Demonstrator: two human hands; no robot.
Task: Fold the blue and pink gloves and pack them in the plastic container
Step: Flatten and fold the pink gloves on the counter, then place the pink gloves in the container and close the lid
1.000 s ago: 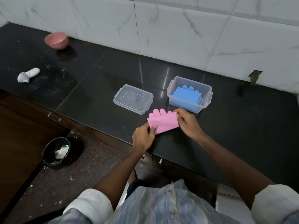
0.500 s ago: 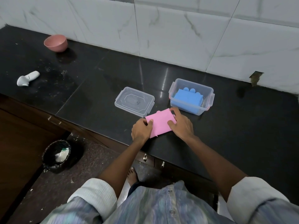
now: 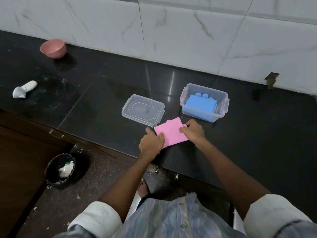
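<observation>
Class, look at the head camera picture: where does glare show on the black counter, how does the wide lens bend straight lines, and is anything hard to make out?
Head view: pale streaks of glare lie on the glossy counter between the lid and the plastic container; the wall's foot slants and bows; the pink glove is sharp, the clear lid faint against black.
</observation>
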